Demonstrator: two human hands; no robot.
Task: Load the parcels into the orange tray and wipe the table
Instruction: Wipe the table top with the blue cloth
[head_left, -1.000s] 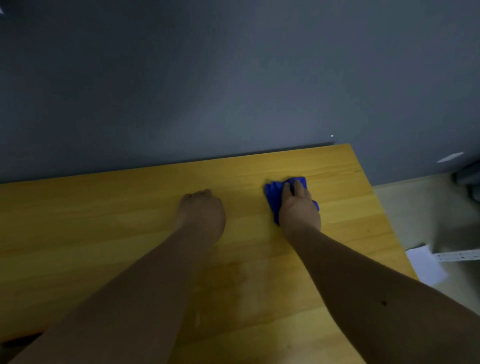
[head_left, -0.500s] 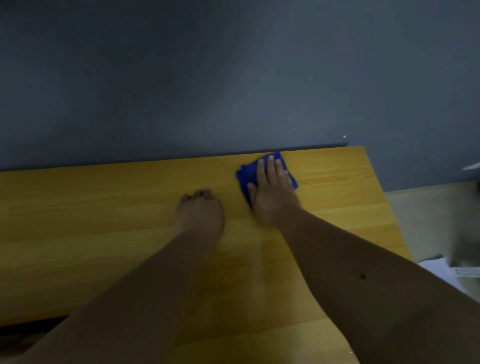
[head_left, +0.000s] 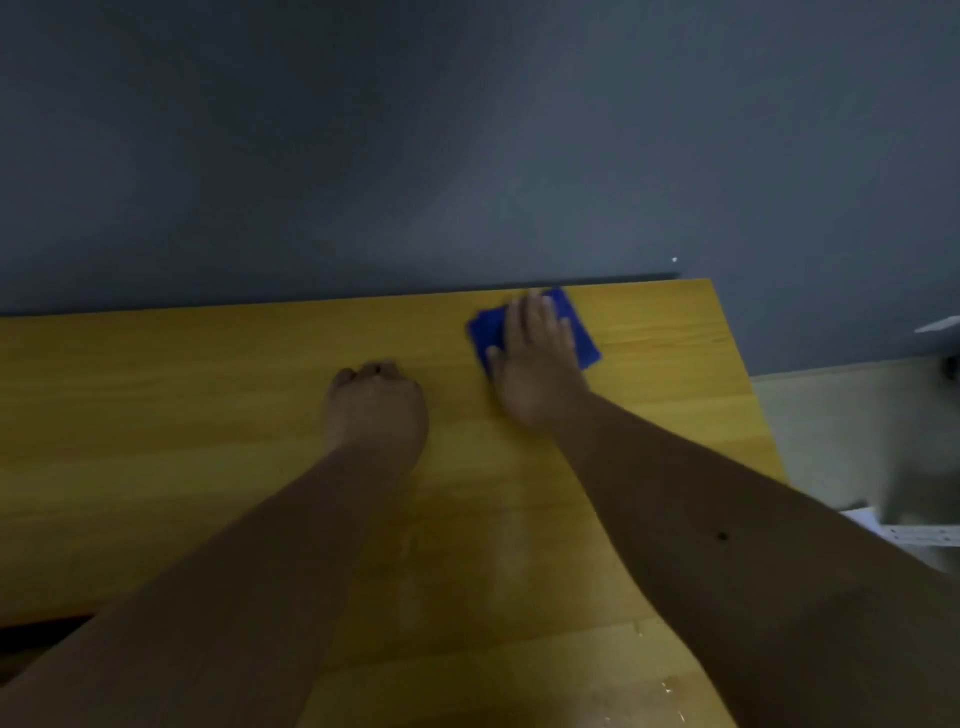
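- Head view: the right hand (head_left: 535, 364) lies flat, fingers straight, pressing a blue cloth (head_left: 576, 332) onto the wooden counter (head_left: 156, 415).
- The cloth sits at the counter's far edge, near its right corner, against the grey wall (head_left: 467, 145).
- The left hand (head_left: 374, 410) rests on the counter just left of the cloth, curled into a fist, holding nothing visible.

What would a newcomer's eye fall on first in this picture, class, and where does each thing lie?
The bright blue folded cloth near the far edge of the yellow wooden table, pressed flat under the right hand. Next, the left hand, curled in a fist, resting on the wood beside it, against the dark grey wall.
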